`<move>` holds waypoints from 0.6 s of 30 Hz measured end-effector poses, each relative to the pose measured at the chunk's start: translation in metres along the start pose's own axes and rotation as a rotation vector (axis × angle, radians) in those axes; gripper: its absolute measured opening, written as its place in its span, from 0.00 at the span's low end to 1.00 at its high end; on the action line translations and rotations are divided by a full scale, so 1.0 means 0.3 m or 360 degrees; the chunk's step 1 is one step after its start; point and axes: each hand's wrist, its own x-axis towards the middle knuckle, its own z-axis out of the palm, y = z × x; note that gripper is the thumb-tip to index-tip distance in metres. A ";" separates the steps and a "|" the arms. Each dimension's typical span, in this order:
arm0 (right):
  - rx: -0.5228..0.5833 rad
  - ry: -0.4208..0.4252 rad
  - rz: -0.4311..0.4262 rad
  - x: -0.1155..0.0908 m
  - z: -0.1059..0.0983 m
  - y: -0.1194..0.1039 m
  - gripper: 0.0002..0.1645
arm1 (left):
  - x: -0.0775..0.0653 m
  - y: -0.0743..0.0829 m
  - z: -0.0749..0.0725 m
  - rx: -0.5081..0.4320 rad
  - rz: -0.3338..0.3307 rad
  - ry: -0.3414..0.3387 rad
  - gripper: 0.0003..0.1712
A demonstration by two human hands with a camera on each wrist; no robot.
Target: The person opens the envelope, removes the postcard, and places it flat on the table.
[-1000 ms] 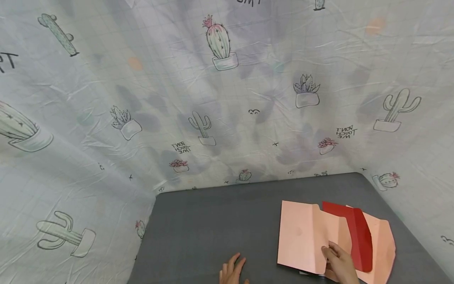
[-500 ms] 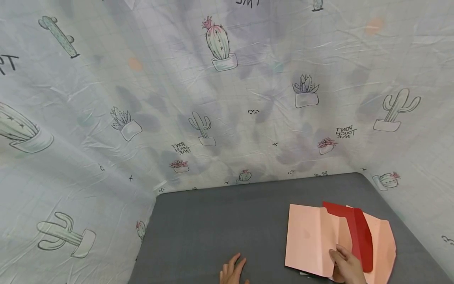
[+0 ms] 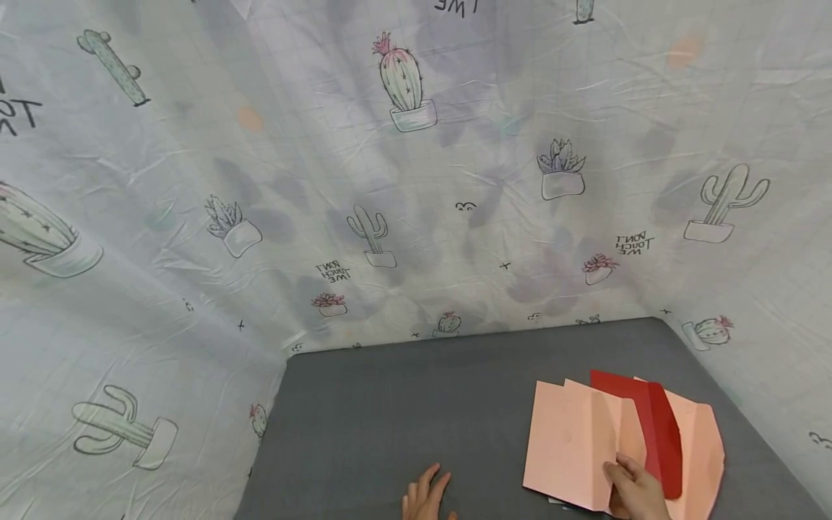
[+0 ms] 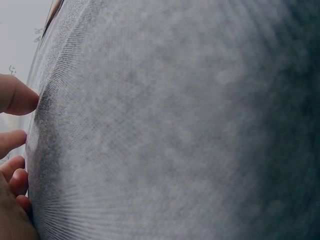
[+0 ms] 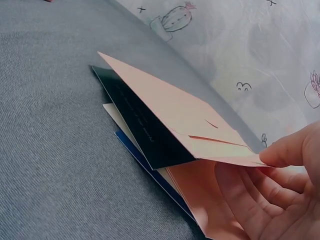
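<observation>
My right hand [image 3: 633,487] pinches the flap edge of a pink envelope [image 3: 565,448] between thumb and fingers. In the right wrist view, this envelope [image 5: 165,100] is tilted above a dark card [image 5: 130,117] with faint writing. A cream card [image 5: 119,122] and a blue one [image 5: 136,154] show beneath, beside a lower pink paper piece [image 5: 195,192]. My left hand [image 3: 425,497] rests on the table with its fingers spread, holding nothing; its fingers [image 4: 17,97] touch the cloth at the left wrist view's edge.
A red envelope [image 3: 666,440] and another pink envelope [image 3: 705,451] lie fanned out to the right of the held one. Dark grey cloth covers the table [image 3: 390,404]. A cactus-print curtain [image 3: 455,180] encloses its back and sides.
My right hand has shifted right and slightly toward me with the pink envelope, which now overlaps the pink one under it more closely. The left hand has stayed in place.
</observation>
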 end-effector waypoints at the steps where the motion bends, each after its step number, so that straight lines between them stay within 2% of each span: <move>1: 0.0022 -0.0008 -0.0007 -0.001 0.002 0.000 0.47 | 0.002 -0.002 -0.001 -0.0013 -0.0004 -0.0011 0.29; 8: 0.0093 0.0060 -0.0030 -0.020 0.035 -0.028 0.38 | 0.013 -0.001 -0.026 -0.0136 -0.0099 -0.0169 0.28; 14: 0.0015 0.0135 -0.0157 -0.027 0.037 -0.059 0.32 | 0.018 -0.002 -0.036 -0.0156 -0.0081 -0.0188 0.26; 18: 0.0004 0.0168 -0.0214 -0.027 0.058 -0.075 0.29 | 0.040 -0.025 -0.042 -0.0210 -0.0053 -0.0247 0.26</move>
